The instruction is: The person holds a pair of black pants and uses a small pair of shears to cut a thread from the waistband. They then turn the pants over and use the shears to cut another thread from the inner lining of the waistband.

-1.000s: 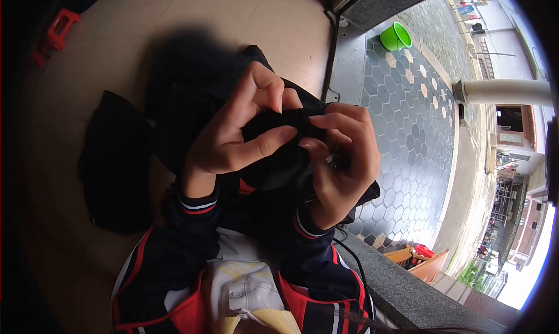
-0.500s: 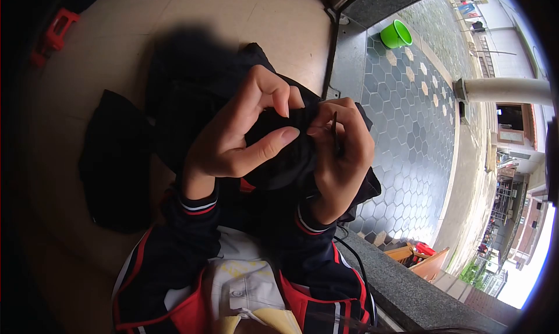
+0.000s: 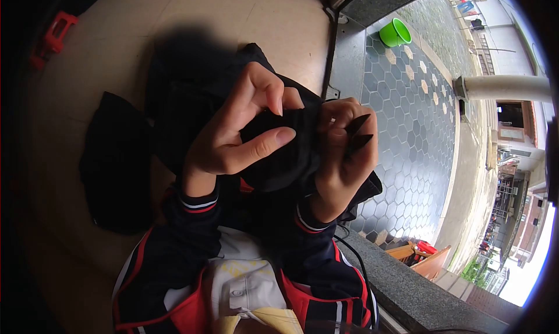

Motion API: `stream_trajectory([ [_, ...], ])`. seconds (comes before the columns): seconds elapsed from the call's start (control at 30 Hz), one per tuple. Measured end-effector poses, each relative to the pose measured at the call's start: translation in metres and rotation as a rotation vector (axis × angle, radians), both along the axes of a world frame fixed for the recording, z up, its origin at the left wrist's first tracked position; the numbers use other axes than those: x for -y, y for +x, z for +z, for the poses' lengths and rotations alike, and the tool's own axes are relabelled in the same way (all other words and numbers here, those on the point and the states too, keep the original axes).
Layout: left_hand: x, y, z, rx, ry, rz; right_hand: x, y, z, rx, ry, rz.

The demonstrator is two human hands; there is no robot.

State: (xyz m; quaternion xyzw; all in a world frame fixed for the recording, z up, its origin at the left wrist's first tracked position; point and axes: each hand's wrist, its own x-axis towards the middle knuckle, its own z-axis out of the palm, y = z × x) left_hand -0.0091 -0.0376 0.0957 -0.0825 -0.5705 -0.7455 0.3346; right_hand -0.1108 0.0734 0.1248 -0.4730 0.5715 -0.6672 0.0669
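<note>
Black cloth lies bunched over my lap, its folds hard to make out. My left hand grips it with bent fingers, the thumb lying on the fabric and standing apart from the index finger. Close by on the right, my right hand is closed round a pair of small dark thread snips. Their two pointed blades stick out past the fingers toward the right, spread apart. The snips' handle is hidden in the palm. Whether a thread runs between the hands cannot be seen.
Another dark piece of cloth is on the left over the tiled floor. A red plastic stool stands at the upper left. Beyond the door sill, a green bucket sits on hexagonal paving. A black cable hangs at lower right.
My right hand has turned and shifted slightly right, away from the left hand. The snips, earlier a thin edge, now show two separate blades. My left hand has barely moved.
</note>
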Motion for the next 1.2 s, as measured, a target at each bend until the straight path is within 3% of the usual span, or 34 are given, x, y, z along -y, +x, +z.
stream_trajectory([
  [0.17, 0.000, 0.000, 0.004, -0.021, -0.037, 0.020, -0.001, 0.001, 0.004, 0.079, -0.031, 0.039],
  [0.57, 0.001, -0.001, 0.005, -0.030, -0.109, 0.037, 0.001, 0.002, 0.005, -0.116, 0.106, -0.025],
  [0.77, 0.002, 0.000, 0.004, 0.022, -0.079, 0.049, -0.003, 0.003, 0.003, 0.025, -0.021, -0.115],
  [0.87, 0.000, -0.002, 0.005, 0.090, -0.009, 0.065, -0.007, 0.001, 0.003, 0.052, -0.027, -0.127],
  [0.93, 0.004, -0.001, -0.003, 0.055, 0.145, -0.078, -0.011, -0.002, 0.003, 0.076, -0.016, -0.130],
  [1.13, 0.006, -0.007, -0.010, 0.052, 0.405, -0.175, -0.012, -0.005, 0.003, 0.073, 0.011, -0.062],
  [1.2, 0.007, -0.007, -0.009, 0.040, 0.416, -0.216, -0.014, -0.004, 0.002, 0.233, -0.027, -0.010],
])
